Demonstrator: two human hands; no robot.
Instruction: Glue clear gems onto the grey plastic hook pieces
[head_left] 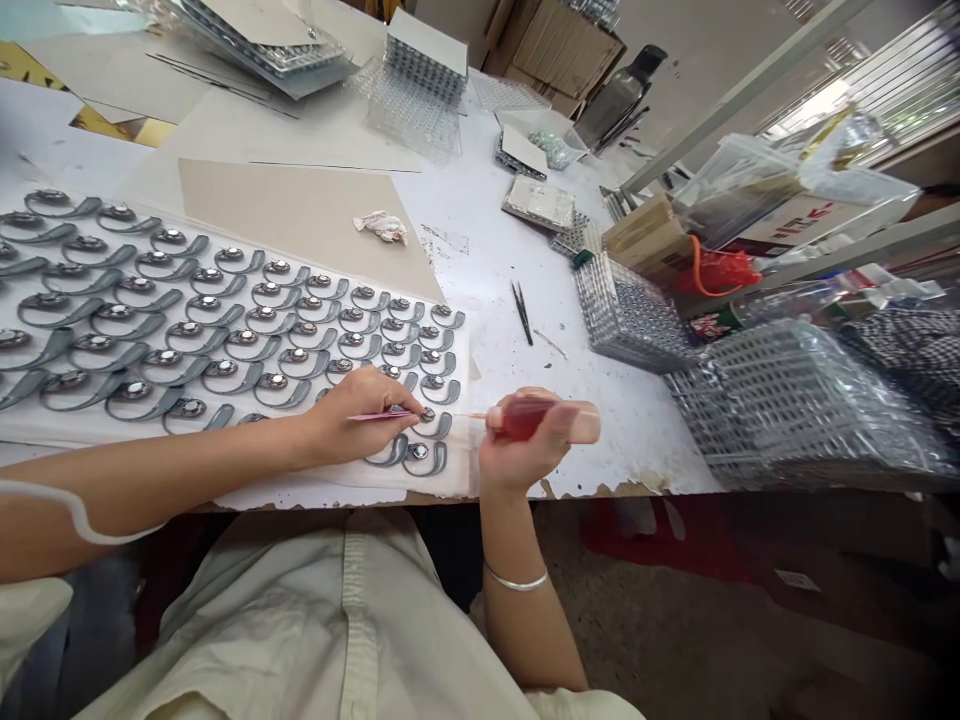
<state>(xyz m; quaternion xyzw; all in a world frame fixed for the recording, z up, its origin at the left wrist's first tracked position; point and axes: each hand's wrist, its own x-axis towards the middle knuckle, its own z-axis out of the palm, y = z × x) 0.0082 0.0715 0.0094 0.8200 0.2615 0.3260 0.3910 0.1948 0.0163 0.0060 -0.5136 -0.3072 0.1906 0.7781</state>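
My left hand pinches a thin pink tool, perhaps tweezers, its tip beside a round silver piece with a pale centre. To the right, my right hand wraps round a red squeeze bottle, smeared by motion. The bottle lies nearly level, its fine nozzle directed left at that same piece. Rows of similar pieces, each with a curled grey band, lie on a white sheet under and beyond my left hand.
Black tweezers lie right of the sheet, and a crumpled tissue rests on brown card. Plastic-wrapped stacks crowd the right side. A dark bottle stands at the back. The table's worn front edge runs before my body.
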